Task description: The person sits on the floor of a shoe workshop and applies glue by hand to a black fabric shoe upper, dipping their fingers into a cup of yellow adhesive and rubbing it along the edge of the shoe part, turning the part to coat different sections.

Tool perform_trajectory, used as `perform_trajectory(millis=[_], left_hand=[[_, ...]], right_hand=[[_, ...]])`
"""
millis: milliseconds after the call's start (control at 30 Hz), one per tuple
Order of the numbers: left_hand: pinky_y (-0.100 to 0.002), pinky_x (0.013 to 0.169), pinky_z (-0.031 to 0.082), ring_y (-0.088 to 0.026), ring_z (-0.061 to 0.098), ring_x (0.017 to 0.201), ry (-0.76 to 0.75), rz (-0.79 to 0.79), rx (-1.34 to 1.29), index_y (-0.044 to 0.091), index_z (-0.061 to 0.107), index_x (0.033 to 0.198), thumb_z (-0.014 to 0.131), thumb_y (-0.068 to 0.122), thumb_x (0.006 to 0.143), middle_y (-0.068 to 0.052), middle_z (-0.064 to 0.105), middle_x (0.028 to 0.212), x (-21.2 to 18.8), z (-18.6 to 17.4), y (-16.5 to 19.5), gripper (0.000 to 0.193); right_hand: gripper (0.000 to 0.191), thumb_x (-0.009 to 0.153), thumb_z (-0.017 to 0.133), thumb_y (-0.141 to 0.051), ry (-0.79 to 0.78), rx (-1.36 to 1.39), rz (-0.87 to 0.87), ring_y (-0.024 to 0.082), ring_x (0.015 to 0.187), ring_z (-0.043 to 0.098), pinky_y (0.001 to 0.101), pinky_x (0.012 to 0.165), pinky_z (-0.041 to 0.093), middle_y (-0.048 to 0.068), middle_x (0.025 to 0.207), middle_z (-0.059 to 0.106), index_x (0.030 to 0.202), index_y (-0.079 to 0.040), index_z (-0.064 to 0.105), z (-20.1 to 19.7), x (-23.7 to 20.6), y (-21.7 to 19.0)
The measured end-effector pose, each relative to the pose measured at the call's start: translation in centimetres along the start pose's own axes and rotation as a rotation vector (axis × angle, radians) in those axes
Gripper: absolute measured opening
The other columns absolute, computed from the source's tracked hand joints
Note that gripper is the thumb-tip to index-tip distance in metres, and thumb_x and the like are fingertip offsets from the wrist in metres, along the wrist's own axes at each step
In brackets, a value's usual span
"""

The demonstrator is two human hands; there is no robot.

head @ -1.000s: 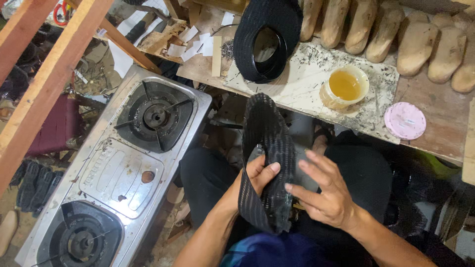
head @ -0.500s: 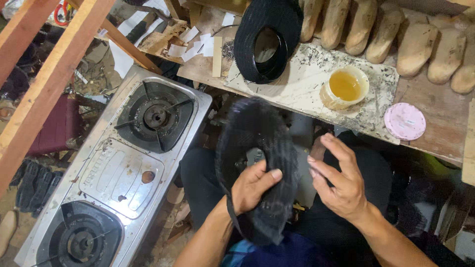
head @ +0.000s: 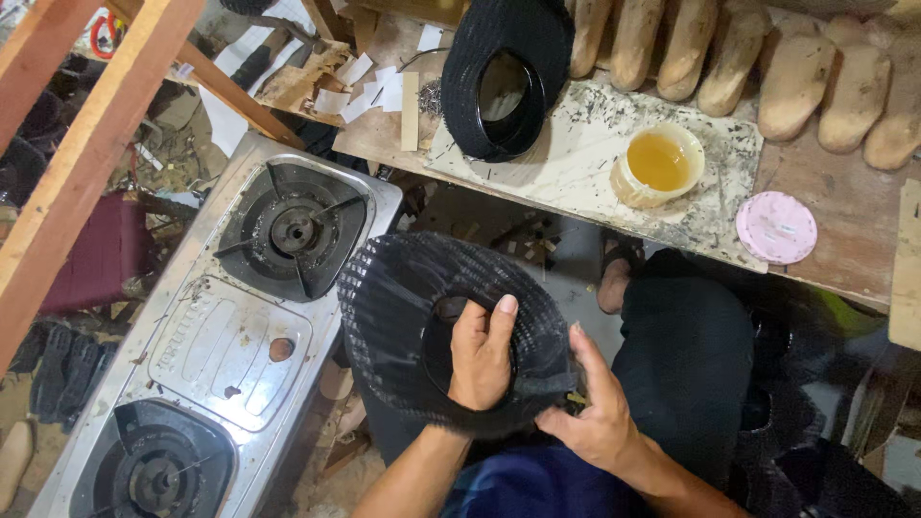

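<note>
Now both hands grip the black ribbed woven shoe upper over the lap — left hand fingers curled through its opening, right hand fingers pinching its lower edge.

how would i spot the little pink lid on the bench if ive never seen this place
Start at the wooden workbench along the top, under the row of pale wooden shoe lasts. Go right past the tub of yellow liquid. The pink lid lies flat there, the only round pink thing.

Black woven shoe upper in 2 hands
</note>
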State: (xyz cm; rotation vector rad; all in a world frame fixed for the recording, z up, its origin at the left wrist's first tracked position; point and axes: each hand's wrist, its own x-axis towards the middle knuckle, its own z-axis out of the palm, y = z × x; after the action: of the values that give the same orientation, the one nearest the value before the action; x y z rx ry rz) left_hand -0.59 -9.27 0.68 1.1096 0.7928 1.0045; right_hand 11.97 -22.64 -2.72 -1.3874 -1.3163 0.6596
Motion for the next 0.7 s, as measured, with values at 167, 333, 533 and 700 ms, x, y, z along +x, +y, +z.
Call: perform_trajectory(millis=[167,333,533,700], left_hand=[[-0.026,0.086,0.051,-0.010,0.062,0.095,0.019,-0.033,0.077,-0.001,0.067,0.119,0.061,0.023,0.101,-0.002,0.071,0.105,0.1,-0.3,-2.0,0.031],[-0.029,0.076,0.052,-0.011,0.060,0.084,-0.084,-0.108,0.152,-0.003,0.068,0.108,0.064,0.023,0.104,-0.004,0.069,0.092,-0.1,-0.5,-4.1,0.026],[-0.030,0.074,0.053,-0.012,0.064,0.081,-0.355,-0.022,0.442,0.000,0.071,0.106,0.063,0.023,0.102,-0.003,0.071,0.088,-0.8,-1.1,-4.8,0.025],[-0.033,0.070,0.054,-0.015,0.064,0.078,-0.326,-0.501,0.385,0.007,0.069,0.110,0.062,0.023,0.097,-0.006,0.071,0.086,-1.2,-2.1,-9.3,0.023]], right_hand=[[0.094,0.080,0.073,0.009,0.105,0.399,0.144,0.028,0.127,0.060,0.0398,0.108,0.050,0.026,0.147,0.051,0.158,0.010,0.021,-0.1,0.0,0.2],[0.092,0.080,0.068,0.014,0.197,0.318,0.071,0.027,0.138,0.051,0.0394,0.112,0.045,0.024,0.153,0.044,0.159,0.005,0.020,-1.6,0.1,0.3],[0.083,0.082,0.073,0.009,0.256,0.238,0.271,0.019,0.106,0.066,0.0326,0.087,0.056,0.018,0.130,0.061,0.155,0.002,0.034,-3.9,-2.4,0.0],[0.074,0.086,0.076,0.004,0.381,0.057,0.146,0.014,0.099,0.068,0.0281,0.085,0.059,0.013,0.124,0.068,0.152,0.002,0.042,-8.5,-6.1,-1.5]])
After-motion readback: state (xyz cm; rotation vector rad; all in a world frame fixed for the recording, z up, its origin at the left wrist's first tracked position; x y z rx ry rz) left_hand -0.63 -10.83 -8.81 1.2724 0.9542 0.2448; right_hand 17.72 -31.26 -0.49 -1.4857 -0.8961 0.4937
